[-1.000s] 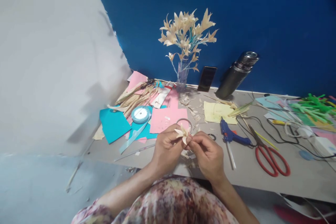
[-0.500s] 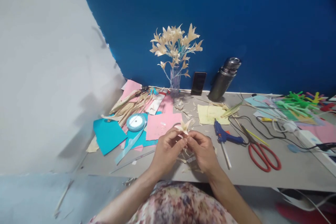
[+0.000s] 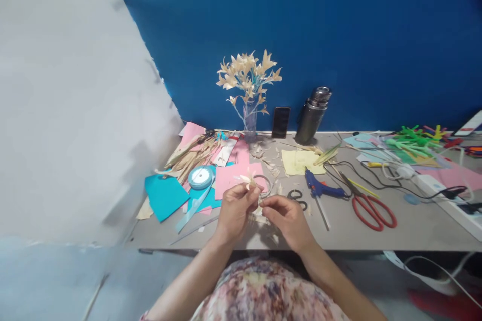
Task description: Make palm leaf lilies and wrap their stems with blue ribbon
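My left hand (image 3: 238, 213) is closed, thumb against fingers, around the base of a cream husk flower (image 3: 248, 179) whose petals point up and away. Close beside it on the right, my right hand (image 3: 288, 218) pinches at a pale bit just below the flower; what it holds is too small to make out. Beyond the fingers lies a pink sheet (image 3: 233, 176), with a thin grey ring (image 3: 268, 180) at its right edge. Black scissor handles (image 3: 295, 194) show just past my right hand. Pale scraps are scattered beneath both hands.
Behind stand a clear vase (image 3: 249, 123) of similar flowers, a phone (image 3: 280, 123) and a flask (image 3: 312, 118). Rightward lie a blue glue gun (image 3: 320, 185), red-handled scissors (image 3: 372, 210), cables and a power strip (image 3: 440, 195). Leftward are a ribbon spool (image 3: 201, 176), dried husks (image 3: 184, 160) and blue sheets (image 3: 165, 194).
My hands have drawn slightly apart, the left one carrying the flower left and tilting it. The grey ring and black scissor handles have come into sight. The head view has shifted a little.
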{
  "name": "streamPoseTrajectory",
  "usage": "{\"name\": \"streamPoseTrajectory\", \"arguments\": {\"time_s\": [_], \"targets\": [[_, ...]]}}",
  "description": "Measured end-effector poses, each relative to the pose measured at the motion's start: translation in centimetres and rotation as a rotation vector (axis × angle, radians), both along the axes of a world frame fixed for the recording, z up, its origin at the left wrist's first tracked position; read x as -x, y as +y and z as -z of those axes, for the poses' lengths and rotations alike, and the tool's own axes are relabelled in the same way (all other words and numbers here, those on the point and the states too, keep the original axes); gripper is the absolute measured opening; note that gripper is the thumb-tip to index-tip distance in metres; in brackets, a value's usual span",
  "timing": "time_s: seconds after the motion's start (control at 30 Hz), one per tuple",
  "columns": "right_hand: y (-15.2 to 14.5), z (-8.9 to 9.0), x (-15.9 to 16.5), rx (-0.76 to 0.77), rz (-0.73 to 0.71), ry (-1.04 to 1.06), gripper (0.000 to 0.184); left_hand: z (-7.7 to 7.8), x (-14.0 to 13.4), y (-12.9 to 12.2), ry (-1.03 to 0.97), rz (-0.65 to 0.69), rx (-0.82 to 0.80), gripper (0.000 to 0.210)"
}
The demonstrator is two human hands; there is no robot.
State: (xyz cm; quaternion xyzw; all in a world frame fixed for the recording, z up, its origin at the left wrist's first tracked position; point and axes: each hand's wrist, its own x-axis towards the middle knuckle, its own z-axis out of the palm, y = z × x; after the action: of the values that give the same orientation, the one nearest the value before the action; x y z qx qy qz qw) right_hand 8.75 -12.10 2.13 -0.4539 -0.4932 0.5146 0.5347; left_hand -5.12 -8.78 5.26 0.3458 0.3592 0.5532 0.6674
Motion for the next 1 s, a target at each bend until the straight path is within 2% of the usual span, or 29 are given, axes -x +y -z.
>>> {"name": "streamPoseTrajectory", "arguments": {"time_s": [0.1,0.17,0.33,0.47,0.6,0.7,0.87,0.93,1.0], "targets": [[-1.1,-0.2,0.1,-0.051,-0.002,-0.06,0.015,0.0,0.4,-0.8,-0.005,0.032,-0.025,0.022],[-1.9,-0.4,0.1,-0.144,0.011,-0.14,0.013,0.0,0.6,-1.6,-0.029,0.061,-0.035,0.021],[-3.1,-0.5,0.4,-0.436,0.16,-0.31,0.012,-0.4,0.6,-3.1,-0.102,0.069,-0.057,0.022],[-3.2,-0.2,0.6,-0.52,0.283,-0.339,0.015,-0.6,0.0,-3.0,-0.078,0.069,-0.082,0.026],[-3.2,-0.2,0.0,-0.474,0.285,-0.343,0.013,-0.3,-0.6,-2.3,0.011,0.056,-0.078,0.028],[-2.8,-0.3,-0.7,-0.32,0.19,-0.256,0.012,0.5,-0.9,-1.5,0.059,0.061,-0.095,0.026],[-1.0,0.3,-1.5,-0.056,0.005,0.036,0.017,2.0,-1.4,0.2,0.125,0.07,-0.15,0.022],[-0.1,0.6,-1.6,-0.068,0.011,0.063,0.016,1.9,-1.6,0.7,0.109,0.097,-0.134,0.022],[0.7,0.8,-1.6,-0.18,0.074,0.006,0.011,1.4,-1.8,1.1,0.049,0.125,-0.073,0.023]]}}
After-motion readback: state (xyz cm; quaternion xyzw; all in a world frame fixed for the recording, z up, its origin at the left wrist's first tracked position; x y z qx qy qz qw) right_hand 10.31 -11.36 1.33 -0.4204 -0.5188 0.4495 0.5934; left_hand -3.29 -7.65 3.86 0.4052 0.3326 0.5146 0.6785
